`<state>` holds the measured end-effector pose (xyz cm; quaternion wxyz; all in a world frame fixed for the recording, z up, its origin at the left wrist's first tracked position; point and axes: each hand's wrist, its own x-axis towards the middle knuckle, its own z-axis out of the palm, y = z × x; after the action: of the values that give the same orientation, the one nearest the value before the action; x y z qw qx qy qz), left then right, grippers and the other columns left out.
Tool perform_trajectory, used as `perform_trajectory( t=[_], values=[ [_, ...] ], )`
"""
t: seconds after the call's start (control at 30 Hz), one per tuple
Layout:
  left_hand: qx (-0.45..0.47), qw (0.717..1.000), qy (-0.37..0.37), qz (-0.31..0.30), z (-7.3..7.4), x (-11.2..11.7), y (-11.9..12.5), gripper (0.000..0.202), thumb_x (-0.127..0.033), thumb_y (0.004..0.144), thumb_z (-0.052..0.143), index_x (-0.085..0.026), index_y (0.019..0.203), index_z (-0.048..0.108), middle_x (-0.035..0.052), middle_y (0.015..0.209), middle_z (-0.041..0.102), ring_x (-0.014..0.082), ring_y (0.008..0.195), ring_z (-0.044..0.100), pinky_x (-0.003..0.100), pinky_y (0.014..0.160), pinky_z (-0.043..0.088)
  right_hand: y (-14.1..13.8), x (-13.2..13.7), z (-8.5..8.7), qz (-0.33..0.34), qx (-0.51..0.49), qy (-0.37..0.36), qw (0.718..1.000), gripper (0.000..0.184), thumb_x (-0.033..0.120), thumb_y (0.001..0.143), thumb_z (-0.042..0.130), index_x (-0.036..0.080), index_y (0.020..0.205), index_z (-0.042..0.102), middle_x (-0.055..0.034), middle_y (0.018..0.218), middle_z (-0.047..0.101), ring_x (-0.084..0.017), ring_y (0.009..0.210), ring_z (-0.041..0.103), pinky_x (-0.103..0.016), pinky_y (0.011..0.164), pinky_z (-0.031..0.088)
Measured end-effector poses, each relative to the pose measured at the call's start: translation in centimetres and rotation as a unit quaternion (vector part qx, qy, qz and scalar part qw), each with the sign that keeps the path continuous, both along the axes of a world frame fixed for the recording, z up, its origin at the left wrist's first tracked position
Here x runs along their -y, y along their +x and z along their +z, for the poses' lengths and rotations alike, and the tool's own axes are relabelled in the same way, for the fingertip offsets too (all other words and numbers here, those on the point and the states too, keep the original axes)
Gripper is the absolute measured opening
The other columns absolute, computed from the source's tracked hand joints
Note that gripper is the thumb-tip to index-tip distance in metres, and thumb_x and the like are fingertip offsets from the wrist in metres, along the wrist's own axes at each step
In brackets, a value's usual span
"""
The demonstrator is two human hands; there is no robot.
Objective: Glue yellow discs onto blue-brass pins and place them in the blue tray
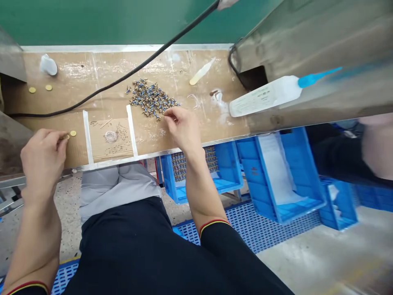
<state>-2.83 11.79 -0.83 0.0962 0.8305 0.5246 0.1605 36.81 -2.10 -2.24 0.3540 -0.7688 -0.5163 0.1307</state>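
Note:
My left hand [44, 153] is at the left of the bench, thumb and fingertips pinched together on a small yellowish piece mostly hidden by the fingers. Just right of those fingertips lies a small yellow disc [73, 133]. A heap of small brass-coloured and blue metal parts [152, 98] covers the middle of the bench. At its lower right edge is my right hand [186, 129], with thumb and forefinger closed together. What they pinch, if anything, is too small to make out.
A taped cardboard patch [123, 139] holds a clear ring [111, 136]. A black cable [123, 78] crosses above the bench [159, 143]. On the right are a blue-tipped bottle [267, 96] and a pale tube [202, 71]. Blue crates [254, 176] stand below; another person's arm [376, 143] shows.

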Motion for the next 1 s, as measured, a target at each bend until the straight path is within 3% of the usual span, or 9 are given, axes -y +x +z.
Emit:
perform_trajectory(
  t=[0.17,0.4,0.53,0.6,0.67,0.77,0.83,1.0],
  values=[
    [-0.036,0.999,-0.014,0.014,0.2,-0.4,0.2,0.022,-0.034,0.107,0.076,-0.018,0.117,0.088,0.0125,0.115,0.080,0.0301,0.103,0.068,0.043,0.104,0.059,0.2,-2.0,-1.1,0.009,0.046,-0.064,0.997,0.014,0.027,0.104,0.066,0.026,0.097,0.078,-0.0061,0.100,0.084,-0.026,0.097,0.073,-0.043,0.097,0.059],
    [-0.016,1.000,0.001,-0.013,-0.4,-0.4,-0.2,0.009,-0.028,0.103,0.079,-0.020,0.107,0.080,0.0066,0.109,0.079,0.0255,0.101,0.071,0.034,0.092,0.056,0.0,-2.3,-1.5,0.005,0.057,-0.104,0.993,0.007,0.019,0.092,0.073,0.026,0.091,0.071,-0.0048,0.100,0.075,-0.025,0.093,0.069,-0.043,0.095,0.057],
    [0.117,0.993,-0.015,-0.006,-1.0,1.3,-0.3,0.012,-0.030,0.103,0.081,-0.019,0.106,0.083,0.0059,0.113,0.088,0.0246,0.108,0.081,0.036,0.099,0.062,-1.1,-1.3,-1.4,0.009,0.056,-0.079,0.995,0.009,0.018,0.094,0.068,0.027,0.091,0.066,-0.0041,0.098,0.074,-0.024,0.093,0.068,-0.042,0.093,0.053],
    [0.237,0.969,-0.053,0.036,-0.9,2.8,-0.1,0.017,-0.033,0.099,0.088,-0.018,0.106,0.084,0.0055,0.114,0.091,0.0239,0.108,0.087,0.037,0.099,0.066,-1.6,-0.7,-1.4,0.012,0.051,-0.070,0.996,0.010,0.018,0.096,0.064,0.027,0.091,0.064,-0.0028,0.096,0.074,-0.023,0.092,0.067,-0.041,0.092,0.052],
    [0.353,0.924,-0.124,0.075,-0.6,4.5,0.3,0.024,-0.033,0.092,0.097,-0.017,0.103,0.083,0.0064,0.108,0.092,0.0230,0.099,0.090,0.035,0.092,0.071,-1.8,0.0,-1.4,0.011,0.028,-0.058,0.998,0.008,0.020,0.097,0.064,0.028,0.095,0.063,-0.0004,0.094,0.072,-0.021,0.087,0.066,-0.040,0.089,0.053],
    [0.461,0.855,-0.222,0.083,-0.3,6.7,1.2,0.029,-0.028,0.087,0.101,-0.016,0.108,0.084,0.0062,0.095,0.090,0.0205,0.083,0.089,0.031,0.079,0.074,-1.4,1.2,-1.1,-0.016,-0.062,-0.026,0.998,0.007,0.028,0.098,0.068,0.030,0.104,0.065,0.0039,0.090,0.070,-0.017,0.079,0.065,-0.035,0.080,0.054],
    [0.486,0.836,-0.241,0.081,-0.6,7.7,1.8,0.025,-0.025,0.089,0.100,-0.016,0.109,0.089,0.0052,0.092,0.089,0.0181,0.079,0.086,0.030,0.077,0.074,-0.7,2.1,-0.7,-0.035,-0.142,-0.005,0.989,0.011,0.033,0.097,0.071,0.031,0.107,0.067,0.0057,0.088,0.069,-0.015,0.076,0.067,-0.033,0.075,0.056],
    [0.491,0.820,-0.278,0.099,-1.7,8.7,2.8,0.017,-0.027,0.094,0.099,-0.017,0.107,0.095,0.0057,0.093,0.090,0.0170,0.080,0.084,0.030,0.082,0.075,0.7,4.5,-0.5,-0.060,-0.281,0.009,0.958,0.016,0.040,0.094,0.082,0.030,0.106,0.076,0.0054,0.084,0.074,-0.014,0.076,0.074,-0.032,0.076,0.063]
  ],
)
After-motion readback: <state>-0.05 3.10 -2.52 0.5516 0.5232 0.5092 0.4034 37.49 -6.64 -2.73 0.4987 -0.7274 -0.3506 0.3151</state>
